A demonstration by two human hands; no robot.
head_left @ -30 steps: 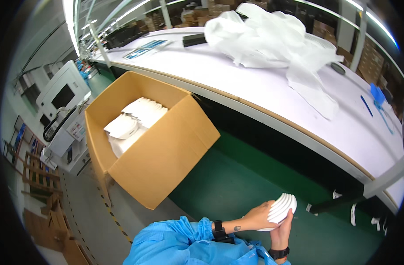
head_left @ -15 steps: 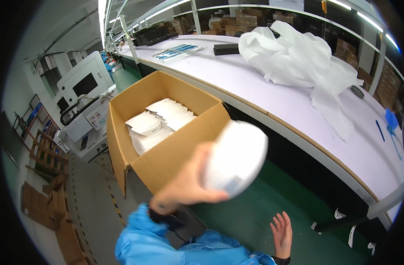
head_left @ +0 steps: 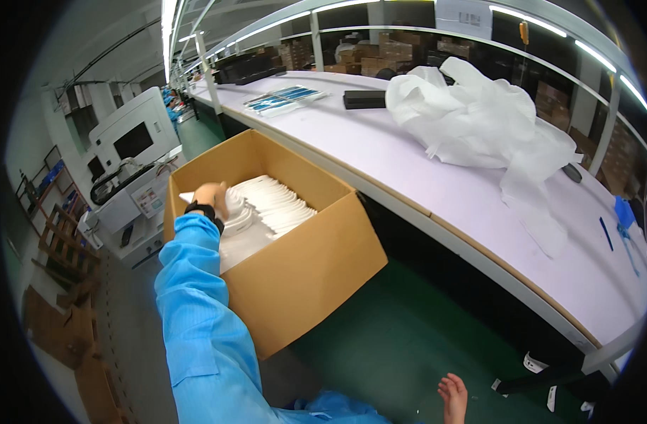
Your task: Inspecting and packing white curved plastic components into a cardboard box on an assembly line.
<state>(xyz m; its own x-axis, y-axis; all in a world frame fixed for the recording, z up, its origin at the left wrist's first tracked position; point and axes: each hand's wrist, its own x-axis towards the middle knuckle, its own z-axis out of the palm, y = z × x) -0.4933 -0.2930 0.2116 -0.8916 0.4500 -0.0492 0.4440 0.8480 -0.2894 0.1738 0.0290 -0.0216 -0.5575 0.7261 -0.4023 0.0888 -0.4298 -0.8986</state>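
My left hand (head_left: 212, 196) reaches into the open cardboard box (head_left: 316, 272), at the left end of the rows of white pieces. A thin edge of a white rounded cover (head_left: 187, 196) sticks out beside that hand, which seems closed on it; most of its fingers are hidden. Several similar white covers (head_left: 270, 201) stand on edge, packed in a row in the box. A smooth white layer (head_left: 246, 244) lies in front of them. At the bottom right, my right hand (head_left: 453, 397) hangs above the floor, fingers loosely apart and holding nothing.
A long white-topped workbench (head_left: 366, 145) runs behind the box, bearing crumpled white wrapping (head_left: 472, 120), a black block (head_left: 364, 99) and flat blue-and-white packets (head_left: 284, 99). A white machine (head_left: 129, 141) stands left. White scraps (head_left: 534, 363) lie by the bench leg at lower right.
My left hand has swung from in front of the box into it, bringing the white cover along. The view has shifted a little, and my right hand sits lower in the picture.
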